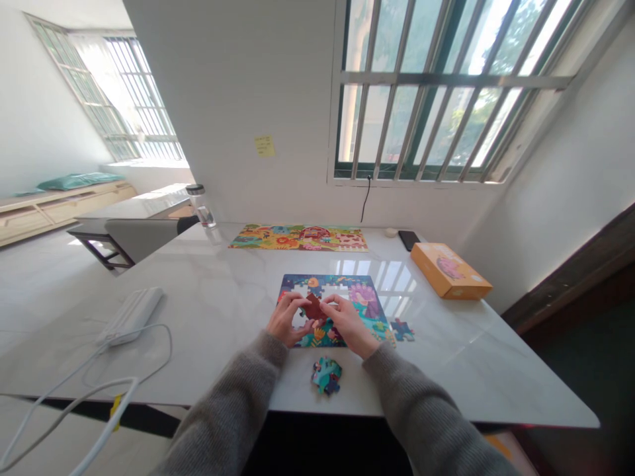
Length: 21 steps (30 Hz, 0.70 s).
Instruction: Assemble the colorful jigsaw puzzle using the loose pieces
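A colourful jigsaw puzzle (342,294) lies partly assembled on the white table, with a few white gaps near its top edge. My left hand (286,320) and my right hand (347,324) meet over its lower middle. Both pinch a dark red puzzle piece (313,307) between their fingertips, just above the puzzle surface. A small heap of loose pieces (326,375) sits close to the table's front edge, below my hands. A single blue loose piece (402,328) lies just right of the puzzle.
A finished bright puzzle (300,237) lies at the table's far side by the wall. An orange box (450,270) and a dark phone (409,239) sit at right. A white power strip (131,315) with cables lies at left, and a clear bottle (201,206) stands at the far left corner.
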Available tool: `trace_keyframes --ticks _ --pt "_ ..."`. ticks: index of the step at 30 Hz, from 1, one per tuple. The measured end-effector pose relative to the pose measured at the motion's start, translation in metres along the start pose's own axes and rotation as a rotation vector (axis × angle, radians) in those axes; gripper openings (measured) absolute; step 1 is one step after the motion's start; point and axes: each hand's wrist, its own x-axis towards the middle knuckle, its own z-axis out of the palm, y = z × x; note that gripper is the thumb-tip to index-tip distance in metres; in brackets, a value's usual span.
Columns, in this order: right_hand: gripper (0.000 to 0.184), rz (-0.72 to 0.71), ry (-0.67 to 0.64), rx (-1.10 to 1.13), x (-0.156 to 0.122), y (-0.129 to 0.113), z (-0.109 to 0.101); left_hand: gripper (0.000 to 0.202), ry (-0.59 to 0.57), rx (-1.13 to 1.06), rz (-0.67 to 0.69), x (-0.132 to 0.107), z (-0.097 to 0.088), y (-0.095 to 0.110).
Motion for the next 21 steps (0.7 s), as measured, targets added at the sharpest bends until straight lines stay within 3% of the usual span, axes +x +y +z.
trace_keyframes --ticks 6,9,15,21 --pt "0.038 -0.161 -0.031 0.027 0.0029 0.001 -0.0065 0.047 -0.051 -0.01 0.098 0.0007 -0.0017 -0.0021" --pt "0.038 -0.219 -0.058 -0.03 0.0039 -0.0001 -0.0092 0.047 -0.063 0.008 0.083 0.0014 -0.0041 -0.0017" --pt "0.037 -0.17 -0.076 -0.051 0.0042 0.0012 -0.0101 0.03 0.085 -0.001 -0.039 0.0032 -0.01 0.0028" --pt "0.042 -0.094 -0.091 0.017 0.0039 0.0044 -0.0094 0.038 0.012 0.033 -0.021 0.0 -0.0037 0.0008"
